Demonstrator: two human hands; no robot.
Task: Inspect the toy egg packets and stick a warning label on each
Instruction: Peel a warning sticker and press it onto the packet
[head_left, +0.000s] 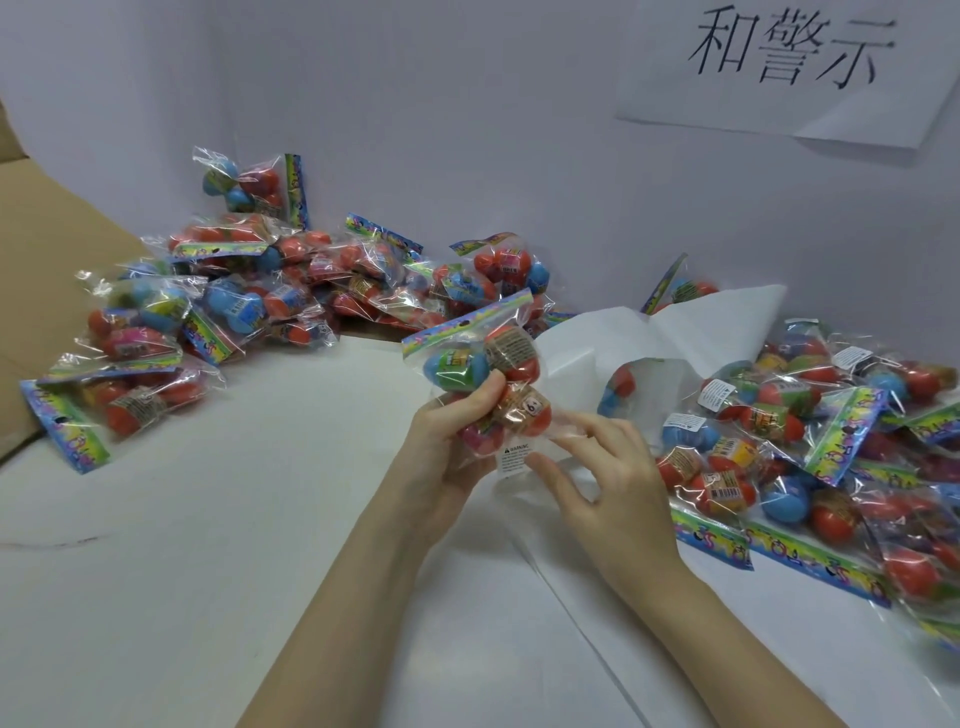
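Now the left hand (441, 447) is gripping a clear plastic packet of red and blue toy eggs (480, 379) above the white worktop (208, 519), while the right hand (608, 478), fingers loosely spread, is touching the packet's small white warning label (514, 460).

packing workbench: heaped toy egg packets (291, 291), wall sign (789, 67)

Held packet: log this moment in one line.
left hand grips packet | right hand presses warning label | piles both sides
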